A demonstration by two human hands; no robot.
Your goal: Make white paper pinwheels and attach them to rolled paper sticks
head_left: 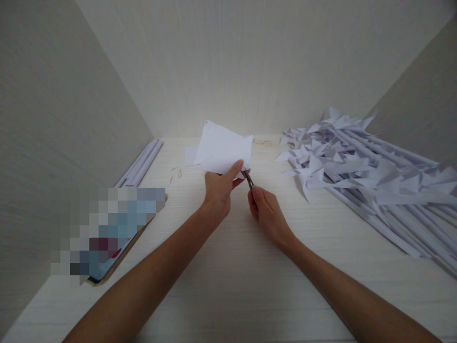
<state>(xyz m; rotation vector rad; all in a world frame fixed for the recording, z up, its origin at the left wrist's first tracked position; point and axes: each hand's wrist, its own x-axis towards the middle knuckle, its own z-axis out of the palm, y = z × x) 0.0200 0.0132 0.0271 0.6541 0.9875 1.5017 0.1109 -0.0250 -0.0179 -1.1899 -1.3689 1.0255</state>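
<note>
My left hand pinches a white sheet of paper at its near right edge, thumb on top and fingers underneath. The paper is held above the table, with one upper corner bent. My right hand is closed around a slim, dark metal tool with two narrow prongs; most of its handle is hidden in the fingers, so I cannot tell whether it is tweezers or small scissors. Its tip meets the paper's edge beside my left thumb. A second piece of white paper shows behind the held sheet on the left.
Rolled white paper tubes with folded paper pinwheel-like heads are heaped at the right. Several plain paper tubes lie at the back left. A phone, partly pixelated, is at the left. Small scraps lie on the pale table. Walls enclose three sides.
</note>
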